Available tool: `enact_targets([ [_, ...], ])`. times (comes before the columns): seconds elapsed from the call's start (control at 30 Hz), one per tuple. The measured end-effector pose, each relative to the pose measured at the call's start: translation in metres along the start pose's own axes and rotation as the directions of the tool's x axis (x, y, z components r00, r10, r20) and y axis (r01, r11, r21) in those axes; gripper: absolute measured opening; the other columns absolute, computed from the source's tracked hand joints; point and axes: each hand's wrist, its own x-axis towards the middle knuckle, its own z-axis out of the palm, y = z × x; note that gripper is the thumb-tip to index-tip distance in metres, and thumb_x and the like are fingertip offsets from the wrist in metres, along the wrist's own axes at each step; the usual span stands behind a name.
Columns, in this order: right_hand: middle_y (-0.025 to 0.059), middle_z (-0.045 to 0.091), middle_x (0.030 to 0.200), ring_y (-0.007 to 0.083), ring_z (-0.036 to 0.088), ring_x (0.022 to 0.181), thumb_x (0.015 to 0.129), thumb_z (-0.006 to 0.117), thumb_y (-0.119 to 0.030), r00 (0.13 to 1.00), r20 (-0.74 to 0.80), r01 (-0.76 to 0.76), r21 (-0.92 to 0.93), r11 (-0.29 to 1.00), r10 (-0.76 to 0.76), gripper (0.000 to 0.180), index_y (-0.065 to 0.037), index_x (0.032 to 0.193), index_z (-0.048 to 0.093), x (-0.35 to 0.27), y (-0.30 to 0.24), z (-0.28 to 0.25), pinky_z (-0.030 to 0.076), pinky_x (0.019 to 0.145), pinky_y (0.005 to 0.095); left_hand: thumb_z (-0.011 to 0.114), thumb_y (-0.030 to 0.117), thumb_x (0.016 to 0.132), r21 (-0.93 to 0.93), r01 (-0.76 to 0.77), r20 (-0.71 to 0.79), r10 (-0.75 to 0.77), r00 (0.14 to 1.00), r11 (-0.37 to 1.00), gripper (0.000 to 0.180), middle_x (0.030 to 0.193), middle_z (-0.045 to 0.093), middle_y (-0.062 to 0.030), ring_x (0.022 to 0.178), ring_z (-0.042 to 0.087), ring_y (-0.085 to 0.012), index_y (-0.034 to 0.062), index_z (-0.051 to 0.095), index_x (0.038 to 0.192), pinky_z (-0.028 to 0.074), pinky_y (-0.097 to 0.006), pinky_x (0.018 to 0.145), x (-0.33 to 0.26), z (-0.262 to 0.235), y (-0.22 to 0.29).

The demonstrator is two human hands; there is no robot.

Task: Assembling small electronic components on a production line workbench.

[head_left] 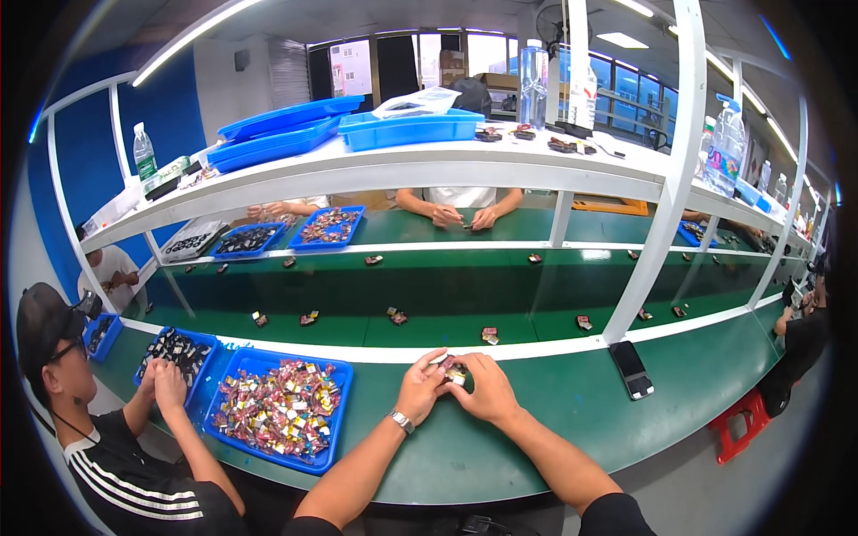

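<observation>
One small pink-and-dark part [457,373], gripped by your left hand [420,386] and right hand [491,389], fingers [480,366] closed, blue plastic tray [340,406] stood left.

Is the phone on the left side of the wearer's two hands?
No, the phone lies to the right of the left hand and the right hand.

Left side: deep blue wall [174,89], with a pale wall [213,94] beyond it
Far end: bright windows [487,54] between dark panels [395,67], a building [349,67] showing through one
Overhead: long tube lights [197,37] and a square light panel [623,40] on a grey ceiling [509,16]
Middle: long green desk [572,429], a raised white shelf [429,163] over it on white posts [657,210]
Lower right: smooth grey floor [684,478] with a red plastic stool [740,429] near the desk
</observation>
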Motion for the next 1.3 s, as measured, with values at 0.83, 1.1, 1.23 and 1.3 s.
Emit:
enact_targets([
  [0.83,0.0065,0.057,0.101,0.0271,0.056,0.095,0.073,0.072,-0.008,0.961,0.198,0.200,-0.021,0.980,-0.192,0.021,-0.011,0.094,0.067,0.005,0.030,-0.018,0.050,0.081,0.0376,0.059,0.013,0.095,0.107,0.144,-0.010,-0.144,0.990,0.984,0.040,0.107,0.065,-0.0124,0.100,0.065,-0.0213,-0.0015,0.045,0.130,0.057,-0.038,0.088,0.000,0.001,0.002],
  [1.1,0.0058,0.057,0.112,0.0280,0.052,0.108,0.077,0.071,-0.010,0.960,0.218,0.163,0.073,0.984,-0.175,0.015,-0.010,0.091,0.068,0.001,0.040,-0.014,0.046,0.092,0.0375,0.056,0.007,0.095,0.193,0.136,0.020,-0.142,0.990,0.972,0.038,0.113,0.063,-0.0151,0.103,0.064,-0.0224,-0.0019,0.046,0.130,0.056,-0.038,0.090,0.001,0.002,0.002],
  [1.23,0.0046,0.058,0.115,0.0264,0.051,0.111,0.081,0.068,-0.013,0.974,0.207,0.069,0.113,0.991,-0.092,0.009,-0.008,0.088,0.069,-0.001,0.042,-0.012,0.044,0.094,0.0372,0.057,0.000,0.092,0.175,0.120,0.087,-0.137,0.987,0.977,0.040,0.118,0.061,-0.0153,0.105,0.063,-0.0218,-0.0019,0.046,0.130,0.056,-0.037,0.090,0.001,0.001,0.002],
  [1.3,0.0045,0.059,0.115,0.0259,0.051,0.111,0.082,0.067,-0.013,0.976,0.208,0.040,0.124,0.992,-0.065,0.009,-0.007,0.088,0.069,-0.001,0.039,-0.010,0.044,0.095,0.0369,0.057,-0.003,0.091,0.199,0.115,0.101,-0.137,0.985,0.973,0.041,0.119,0.060,-0.0153,0.106,0.063,-0.0216,-0.0021,0.045,0.130,0.056,-0.036,0.091,0.000,0.002,0.004],
])
